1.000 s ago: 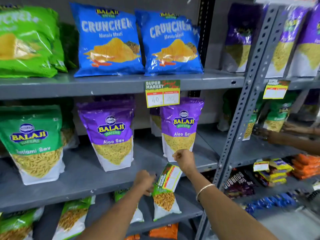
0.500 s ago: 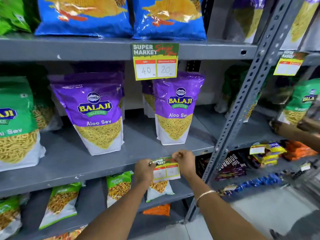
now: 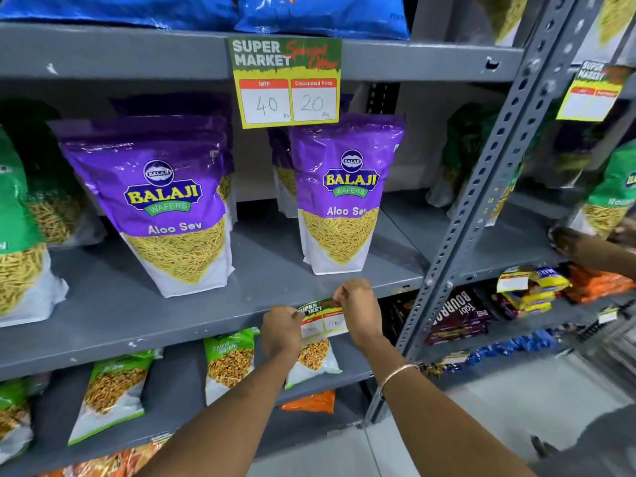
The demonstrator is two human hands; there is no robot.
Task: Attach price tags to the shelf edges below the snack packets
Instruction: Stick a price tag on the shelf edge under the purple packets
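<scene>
A price tag (image 3: 321,320) is pressed flat against the front edge of the middle shelf (image 3: 137,333), just below the right purple Aloo Sev packet (image 3: 344,201), pinched at its upper corners by the left hand (image 3: 280,327) and the right hand (image 3: 358,304). Its printed face is turned outward, long axis running left to right, slightly tilted. If uneven pressure is applied, it could be stuck crooked or peel away.

Two purple Aloo Sev foil pouches (image 3: 161,201) (image 3: 340,197) stand side by side on the grey metal shelf (image 3: 113,304). Small paper price tag (image 3: 321,318) sits against that shelf's front edge, below the right pouch, between left hand (image 3: 280,330) and right hand (image 3: 358,309). Larger printed price tag (image 3: 287,82) hangs from the shelf edge above.
</scene>
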